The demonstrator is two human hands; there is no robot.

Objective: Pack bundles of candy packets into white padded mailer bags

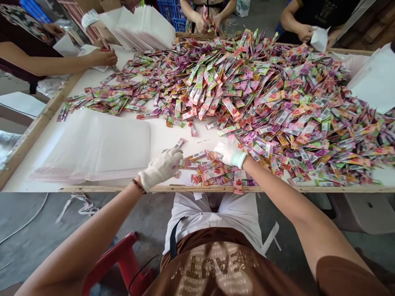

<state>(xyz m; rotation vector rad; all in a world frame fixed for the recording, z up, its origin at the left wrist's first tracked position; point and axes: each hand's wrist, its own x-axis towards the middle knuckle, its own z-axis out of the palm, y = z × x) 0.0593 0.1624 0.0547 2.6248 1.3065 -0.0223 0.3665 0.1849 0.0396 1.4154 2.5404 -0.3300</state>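
Observation:
My left hand [163,166], in a white glove, is near the table's front edge. Its fingers are curled round sachets, with a bit of green and pink showing at the fingertips. To its right, my right hand [230,154], also gloved, closes on a pink stick sachet [213,156]. Between and below the hands lies a small loose group of sachets [213,173], one hanging slightly over the front edge. The big heap of pink, green, purple and orange sachets [228,82] rises just beyond. How many sachets each hand holds is hidden.
White padded mailers [123,142] lie in a flat stack at left; more mailers [145,26] stand upright at the far left. Co-workers' hands [106,57] are busy around the table. A wooden rim [37,127] edges the table. A red stool [119,261] stands below.

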